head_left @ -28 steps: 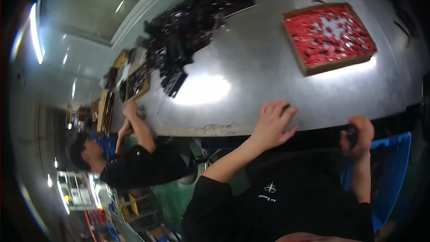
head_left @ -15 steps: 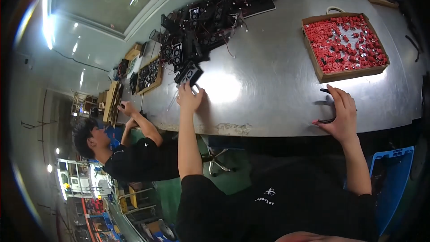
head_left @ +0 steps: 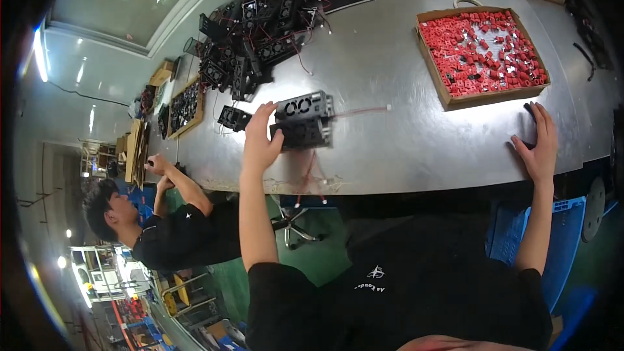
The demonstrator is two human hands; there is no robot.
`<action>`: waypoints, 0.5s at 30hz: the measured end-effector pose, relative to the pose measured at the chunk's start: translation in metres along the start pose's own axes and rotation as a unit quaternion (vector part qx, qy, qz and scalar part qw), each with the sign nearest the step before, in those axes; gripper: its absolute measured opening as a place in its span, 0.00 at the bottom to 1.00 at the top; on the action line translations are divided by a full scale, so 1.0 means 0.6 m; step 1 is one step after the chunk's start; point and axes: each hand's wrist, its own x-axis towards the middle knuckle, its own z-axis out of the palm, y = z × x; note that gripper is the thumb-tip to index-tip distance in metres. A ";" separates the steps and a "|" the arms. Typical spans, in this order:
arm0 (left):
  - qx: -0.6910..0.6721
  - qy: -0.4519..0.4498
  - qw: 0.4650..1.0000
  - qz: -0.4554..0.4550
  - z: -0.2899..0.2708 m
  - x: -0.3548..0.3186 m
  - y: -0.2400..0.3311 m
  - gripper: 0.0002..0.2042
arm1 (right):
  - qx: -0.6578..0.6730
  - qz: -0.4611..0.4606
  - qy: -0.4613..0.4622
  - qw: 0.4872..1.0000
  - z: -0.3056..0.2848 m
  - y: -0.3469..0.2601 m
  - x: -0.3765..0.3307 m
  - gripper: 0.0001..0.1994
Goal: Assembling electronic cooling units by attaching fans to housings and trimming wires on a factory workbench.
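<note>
My left hand (head_left: 261,146) grips the near end of a black plastic fan housing (head_left: 302,105) with round vent openings. A second black housing (head_left: 302,133) lies right against it, and I cannot tell whether the fingers hold both. Thin red wires (head_left: 312,172) with white plugs hang toward the table's front edge, and another runs right. Close to the left hand's outer side sits a smaller black fan (head_left: 232,119). My right hand (head_left: 541,143) is over the right part of the table, thumb and fingers apart. Something small and dark (head_left: 530,110) shows at its fingertips, too unclear to name.
A shallow cardboard box (head_left: 448,97) of small red parts stands at the right. Black fans (head_left: 273,32) with wires are heaped at the back left of the metal table (head_left: 377,149). Left of me, a co-worker (head_left: 175,234) works near a parts tray (head_left: 185,107). A blue bin (head_left: 565,234) stands below right.
The left hand has brought black fan housings away from the heap, rightward and nearer the table's front. The right hand has shifted right, away from where it stood before the red-parts box. The view has shifted slightly.
</note>
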 end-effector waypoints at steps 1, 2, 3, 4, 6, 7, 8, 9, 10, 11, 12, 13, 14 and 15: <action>-0.074 -0.098 0.987 -0.104 -0.002 0.008 -0.006 0.28 | 0.006 0.002 -0.004 1.000 0.000 -0.001 -0.001 0.39; -0.145 -0.193 0.949 -0.204 -0.003 0.012 -0.006 0.29 | 0.007 0.004 -0.005 1.000 -0.001 0.000 -0.002 0.39; -0.142 -0.195 0.949 -0.203 0.006 0.003 -0.007 0.29 | 0.048 0.003 0.011 0.999 -0.002 0.003 -0.004 0.38; -0.089 -0.130 0.979 -0.132 0.019 -0.007 -0.016 0.29 | 0.090 0.005 0.030 0.996 -0.001 0.002 -0.002 0.37; 0.042 -0.031 0.999 -0.001 0.025 -0.009 -0.012 0.34 | 0.087 0.011 0.034 0.996 0.002 0.002 0.000 0.36; 0.042 -0.038 0.998 0.005 0.023 -0.003 0.005 0.34 | 0.078 0.009 0.032 0.996 0.002 0.004 -0.002 0.36; 0.042 -0.078 0.996 0.032 0.011 0.010 0.037 0.36 | 0.079 0.023 0.008 0.997 -0.002 0.010 -0.005 0.34; 0.041 -0.117 0.990 0.059 0.004 0.022 0.063 0.39 | 0.080 0.031 0.007 0.996 -0.001 0.013 -0.007 0.34; 0.054 -0.166 0.984 0.044 0.002 0.027 0.081 0.44 | 0.073 0.024 0.009 0.997 -0.002 0.015 -0.005 0.33; 0.054 -0.169 0.983 0.042 0.008 0.027 0.079 0.44 | 0.065 0.017 0.011 0.998 -0.003 0.015 -0.006 0.33; 0.053 -0.151 0.987 0.033 0.017 0.027 0.073 0.44 | 0.059 0.027 0.006 0.998 -0.006 0.010 -0.008 0.32; 0.053 -0.130 0.990 0.028 0.021 0.032 0.067 0.44 | 0.059 0.028 0.008 0.998 -0.005 0.012 -0.009 0.32; 0.042 -0.130 0.990 0.026 0.013 0.037 0.074 0.42 | 0.062 0.021 0.008 0.998 -0.002 0.015 -0.009 0.32; 0.042 -0.129 0.990 0.029 0.017 0.029 0.053 0.42 | 0.066 0.014 0.009 0.998 -0.001 0.017 -0.009 0.31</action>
